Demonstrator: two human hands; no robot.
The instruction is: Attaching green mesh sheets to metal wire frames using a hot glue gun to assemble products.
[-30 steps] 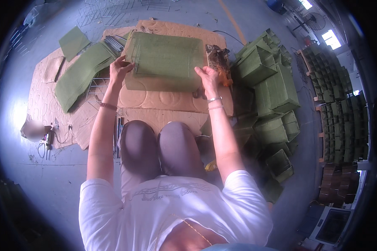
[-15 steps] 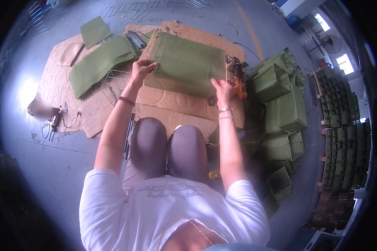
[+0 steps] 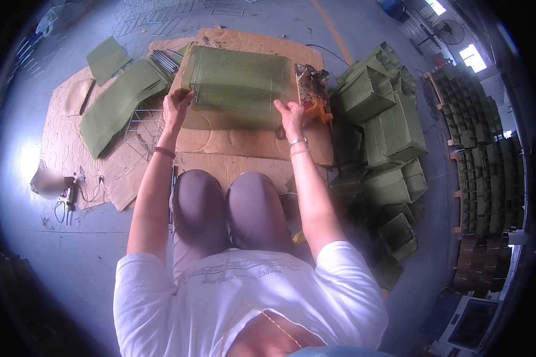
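A green fabric-like sheet (image 3: 238, 65) lies in front of me on the cardboard, its near part blurred. Over it sits a thin metal wire frame (image 3: 198, 76), its wires faint against the green. My left hand (image 3: 176, 110) is closed at the frame's near left corner, thumb and fingers pinched together. At the near right corner, my right hand (image 3: 291, 117) pinches the frame between thumb and forefinger. Just right of that hand is an orange-handled tool (image 3: 320, 113), beside a dark, stained block (image 3: 311, 82).
Cardboard sheets (image 3: 220, 141) cover the floor. Stacked green sheets (image 3: 122, 110), metal rods (image 3: 164, 60) and another wire frame (image 3: 143, 131) lie left. Green box-shaped covers (image 3: 393, 128) are heaped right, near stacked pallets (image 3: 488, 190). A glue gun-like tool (image 3: 67, 199) lies far left.
The whole scene has shifted left in the picture as my view turned. Both hands keep their places at the frame's near corners; the sheet's near part has blurred.
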